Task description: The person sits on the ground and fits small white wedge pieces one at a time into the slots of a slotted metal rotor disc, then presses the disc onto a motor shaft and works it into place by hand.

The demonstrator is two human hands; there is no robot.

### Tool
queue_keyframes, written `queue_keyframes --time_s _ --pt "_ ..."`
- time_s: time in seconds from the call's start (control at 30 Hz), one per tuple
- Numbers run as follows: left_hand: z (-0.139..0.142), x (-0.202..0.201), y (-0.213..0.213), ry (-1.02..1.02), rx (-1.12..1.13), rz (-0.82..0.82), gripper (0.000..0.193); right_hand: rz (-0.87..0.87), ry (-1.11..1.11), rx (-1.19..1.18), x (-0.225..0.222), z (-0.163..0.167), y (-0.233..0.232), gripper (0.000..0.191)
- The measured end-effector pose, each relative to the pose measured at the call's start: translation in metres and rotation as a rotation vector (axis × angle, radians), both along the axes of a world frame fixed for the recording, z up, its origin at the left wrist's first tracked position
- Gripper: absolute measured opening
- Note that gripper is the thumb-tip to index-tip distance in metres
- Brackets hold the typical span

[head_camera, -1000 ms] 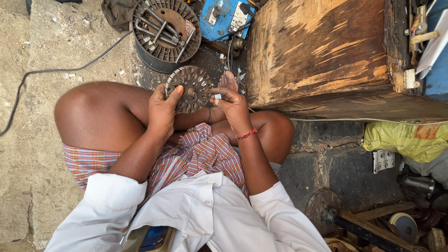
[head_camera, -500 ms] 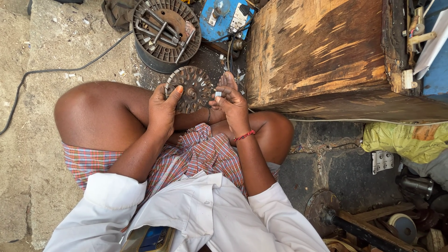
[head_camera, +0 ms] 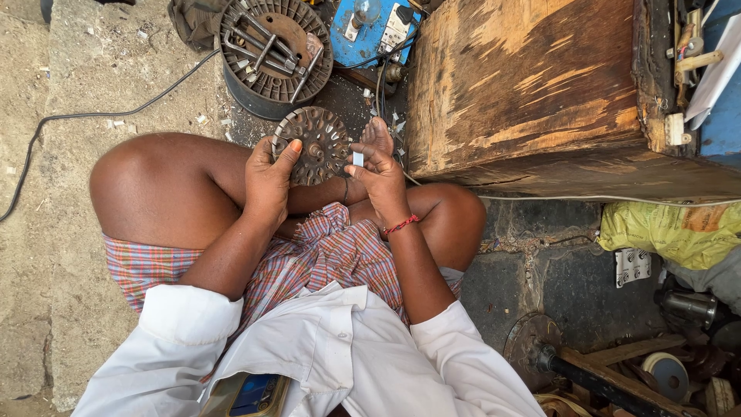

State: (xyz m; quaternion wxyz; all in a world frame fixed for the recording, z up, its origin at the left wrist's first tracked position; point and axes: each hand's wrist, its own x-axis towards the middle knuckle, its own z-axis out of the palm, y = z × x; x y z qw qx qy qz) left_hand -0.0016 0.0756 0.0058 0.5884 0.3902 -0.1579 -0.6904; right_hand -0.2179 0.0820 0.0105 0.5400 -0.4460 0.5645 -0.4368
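left grip (head_camera: pixel 270 181) on slotted metal disc (head_camera: pixel 315 143)

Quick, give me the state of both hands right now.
Left hand: closed on the rim of the round slotted metal disc.
Right hand: fingers pinching a small pale strip beside the disc.

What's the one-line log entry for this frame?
left hand: holds slotted metal disc | right hand: pinches small white strip beside disc | round metal housing on ground ahead
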Motion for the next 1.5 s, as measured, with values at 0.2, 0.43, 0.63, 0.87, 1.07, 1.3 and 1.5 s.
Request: queue_keyframes --time_s 0.2,0.43,0.63,0.87,1.07,1.3,1.5 --pt "0.001 0.001 0.0 -0.009 0.007 -0.009 0.022 0.005 0.051 -0.044 0.004 0.005 0.001 0.034" --pt "0.002 0.001 0.0 0.004 -0.016 0.001 0.023 -0.024 0.183 -0.118 0.005 -0.001 0.001 0.032" --pt "0.002 0.001 0.001 -0.005 -0.016 0.0 0.022 -0.038 0.386 -0.172 0.007 0.0 0.003 0.027" --pt "0.002 -0.001 0.0 -0.001 -0.009 -0.01 0.022 -0.062 0.499 -0.202 0.01 0.012 0.003 0.022" --pt "-0.001 -0.002 0.001 -0.015 -0.016 -0.023 0.022 0.05 0.657 -0.321 0.011 0.037 -0.008 0.022" --pt "-0.002 -0.006 0.0 -0.006 0.02 -0.009 0.023 0.259 0.82 -0.47 0.011 0.059 -0.022 0.025" --pt "-0.004 -0.007 0.0 0.02 0.033 -0.006 0.022 0.381 0.99 -0.66 0.014 0.061 -0.029 0.024"
